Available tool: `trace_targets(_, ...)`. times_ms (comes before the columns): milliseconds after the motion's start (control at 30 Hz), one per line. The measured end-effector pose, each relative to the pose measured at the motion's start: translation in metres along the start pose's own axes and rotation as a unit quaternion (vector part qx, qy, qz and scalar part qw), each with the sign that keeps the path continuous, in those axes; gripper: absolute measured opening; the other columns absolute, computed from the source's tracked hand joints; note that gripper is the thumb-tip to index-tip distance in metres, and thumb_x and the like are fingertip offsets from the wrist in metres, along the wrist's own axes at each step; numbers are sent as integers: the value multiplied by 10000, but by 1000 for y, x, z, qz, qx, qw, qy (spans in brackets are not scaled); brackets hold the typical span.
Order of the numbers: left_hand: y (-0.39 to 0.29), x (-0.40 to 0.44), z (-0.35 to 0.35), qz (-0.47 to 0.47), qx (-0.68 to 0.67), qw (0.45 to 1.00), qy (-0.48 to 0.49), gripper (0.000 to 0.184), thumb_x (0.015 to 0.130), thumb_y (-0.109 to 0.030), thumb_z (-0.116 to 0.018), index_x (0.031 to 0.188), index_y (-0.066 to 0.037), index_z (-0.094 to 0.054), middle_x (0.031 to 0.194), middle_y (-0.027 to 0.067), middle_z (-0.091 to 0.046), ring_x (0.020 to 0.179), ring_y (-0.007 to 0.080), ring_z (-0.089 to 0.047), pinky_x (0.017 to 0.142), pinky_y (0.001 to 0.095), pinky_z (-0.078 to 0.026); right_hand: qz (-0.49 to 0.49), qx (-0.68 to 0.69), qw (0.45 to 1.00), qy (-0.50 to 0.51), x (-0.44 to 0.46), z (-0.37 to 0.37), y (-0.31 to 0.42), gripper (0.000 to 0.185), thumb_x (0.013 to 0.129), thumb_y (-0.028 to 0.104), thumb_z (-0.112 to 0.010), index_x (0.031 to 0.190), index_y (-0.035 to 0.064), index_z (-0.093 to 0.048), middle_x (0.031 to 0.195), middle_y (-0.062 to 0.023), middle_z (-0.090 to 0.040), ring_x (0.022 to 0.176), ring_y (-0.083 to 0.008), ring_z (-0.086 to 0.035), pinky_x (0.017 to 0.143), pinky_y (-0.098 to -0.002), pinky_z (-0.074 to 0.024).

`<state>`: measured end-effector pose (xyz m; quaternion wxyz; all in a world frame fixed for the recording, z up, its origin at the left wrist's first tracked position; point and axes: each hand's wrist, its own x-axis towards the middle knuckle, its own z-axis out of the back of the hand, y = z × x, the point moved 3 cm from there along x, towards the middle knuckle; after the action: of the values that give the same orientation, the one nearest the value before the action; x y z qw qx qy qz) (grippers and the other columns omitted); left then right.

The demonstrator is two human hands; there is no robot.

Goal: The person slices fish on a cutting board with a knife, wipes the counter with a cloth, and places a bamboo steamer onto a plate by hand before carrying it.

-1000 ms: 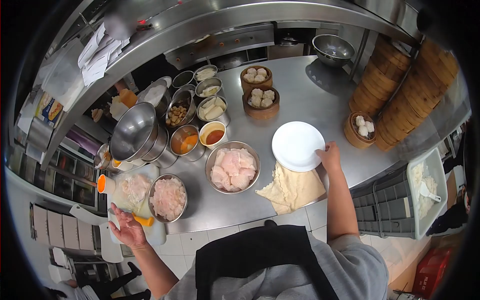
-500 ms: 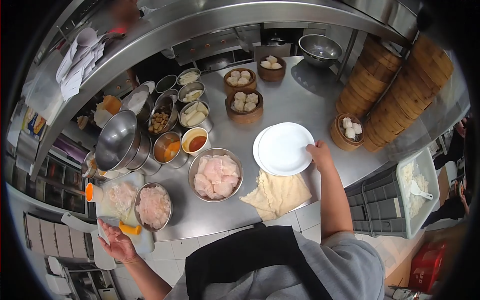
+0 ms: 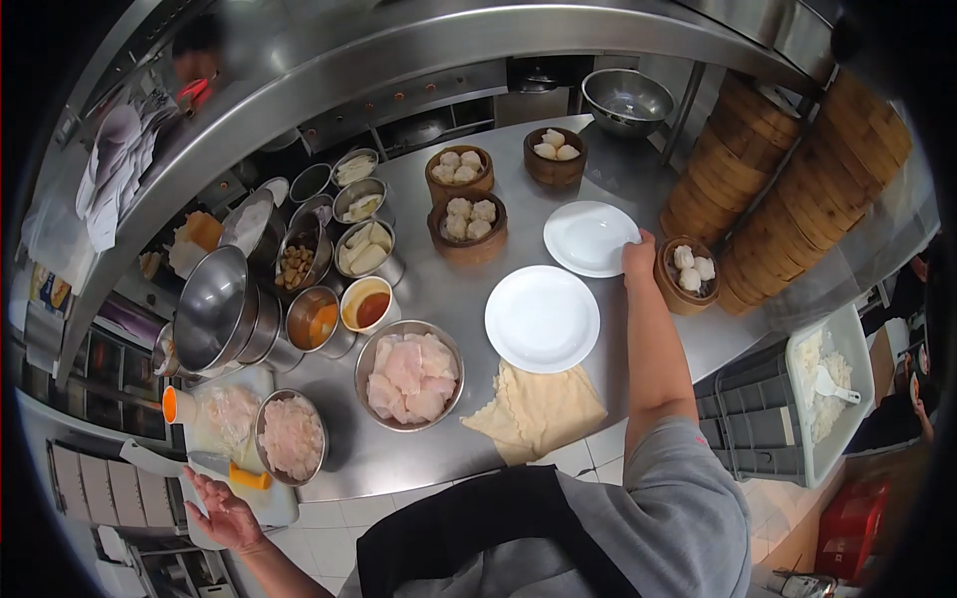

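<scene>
My right hand grips the rim of a white plate over the steel table, left of a bamboo steamer of white dumplings. A second white plate lies nearer me, beside a folded beige cloth. My left hand is palm up with fingers apart and empty, near a yellow-handled knife on the white cutting board. Sliced pale meat or fish fills one steel bowl; smaller pieces fill another.
Three steamers of dumplings stand at the back. Tall bamboo steamer stacks rise at the right. Steel tins of ingredients and a large empty bowl are left. A rice tub stands right; a steel shelf spans above.
My right hand has lifted the upper plate off the other and moved it away from me to the right. A steamer at the back has come into view. My left hand stays open.
</scene>
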<state>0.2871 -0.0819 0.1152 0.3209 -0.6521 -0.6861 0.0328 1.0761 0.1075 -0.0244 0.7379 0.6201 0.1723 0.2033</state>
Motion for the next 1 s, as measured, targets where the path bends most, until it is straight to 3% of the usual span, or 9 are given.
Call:
trace_targets(67,1,-2,-3,-5,18,1000,-8,609,1030,-305,-447,1553,-156,-174,1401,198,-487,1222,326,-536,921,392,-529,43,-219,975,-19,15,-9,9,456,815,-41,-501,1270,-9,-512,1263,-257,-538,1190,-388,-528,1032,-400,-416)
trace_targets(100,1,-3,-5,-7,36,999,-17,600,1034,-307,-434,1554,-157,-173,1409,202,-478,1234,333,-528,929,400,-525,44,-217,975,-17,20,-15,10,456,815,-41,-501,1270,-9,-512,1263,-257,-538,1190,-388,-528,1032,-400,-416)
trace_targets(200,2,-4,-13,-9,41,999,-14,590,1041,-322,-406,1555,-162,-164,1421,204,-464,1260,347,-510,960,435,-513,206,-472,857,-20,7,-47,59,436,838,67,-571,1272,102,-558,1320,-249,-465,1160,-429,-522,991,-484,-441)
trace_targets(267,0,-6,-16,-7,47,999,-20,592,1041,-330,-402,1556,-169,-158,1432,206,-454,1271,350,-501,967,465,-512,261,-387,882,67,32,-88,60,517,855,113,-598,1359,193,-512,1360,-267,-419,1187,-455,-503,1000,-495,-435)
trace_targets(333,-3,-8,-19,-11,52,998,-27,593,1041,-334,-402,1556,-172,-158,1437,204,-450,1274,351,-499,965,470,-513,257,-384,886,46,34,-124,72,536,848,181,-667,1354,235,-499,1244,-256,-501,1104,-449,-566,934,-493,-487)
trace_targets(467,-13,-22,-16,-24,71,996,-49,603,1040,-351,-405,1558,-178,-151,1450,193,-442,1280,352,-493,966,473,-512,225,-418,877,68,45,-161,79,549,832,233,-712,1334,222,-490,1196,-284,-521,1113,-464,-567,925,-496,-494)
trace_targets(600,-26,-36,-11,-45,65,995,-69,596,1039,-350,-412,1553,-162,-177,1452,188,-437,1294,345,-481,979,463,-507,186,-344,917,76,51,-167,76,479,812,209,-738,1238,169,-522,1176,-290,-534,1075,-458,-584,908,-489,-502)
trace_targets(833,-31,-22,5,-53,18,997,-58,587,1030,-328,-432,1544,-145,-215,1430,213,-444,1307,324,-466,980,476,-506,252,-308,914,86,43,-128,83,436,802,179,-744,1190,157,-546,1111,-249,-569,1055,-411,-599,872,-454,-517)
trace_targets(1000,-13,3,15,-32,-7,999,-35,590,1024,-306,-448,1541,-137,-219,1427,207,-446,1294,319,-476,958,459,-527,250,-289,920,91,-26,-38,107,425,802,178,-746,1175,156,-544,1067,-252,-582,1040,-416,-598,856,-463,-506)
